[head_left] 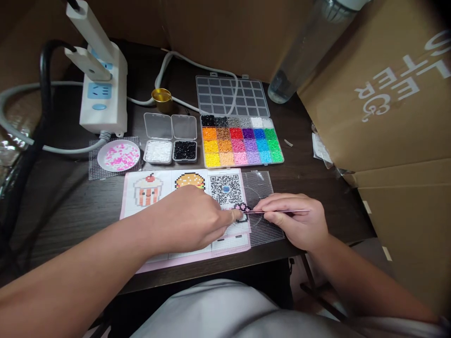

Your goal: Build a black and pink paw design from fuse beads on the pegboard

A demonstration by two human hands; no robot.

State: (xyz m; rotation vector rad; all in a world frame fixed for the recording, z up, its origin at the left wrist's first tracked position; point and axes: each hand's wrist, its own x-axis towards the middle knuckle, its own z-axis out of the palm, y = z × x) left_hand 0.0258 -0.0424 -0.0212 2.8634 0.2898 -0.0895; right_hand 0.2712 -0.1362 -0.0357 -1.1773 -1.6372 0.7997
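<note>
My right hand (299, 218) is closed on thin pink tweezers (259, 211), which lie nearly level and point left. Their tips reach a small pattern of black and pink beads (240, 205) on a clear pegboard over the paper. My left hand (197, 218) comes in from the left, fingers curled, with its fingertips against the bead pattern. Whatever those fingers may pinch is hidden. Beneath both hands are the printed pattern sheet (128, 206), showing a cupcake, a burger and a square code, and a clear pegboard (262, 230).
A sectioned box of coloured beads (243, 141) lies open behind the sheet. Left of it are a white bead box (158, 151), a black bead box (185, 150) and a dish (119, 156) of pink and white beads. A gold cup (162, 99), power strip (104, 94) and bottle (299, 51) stand behind.
</note>
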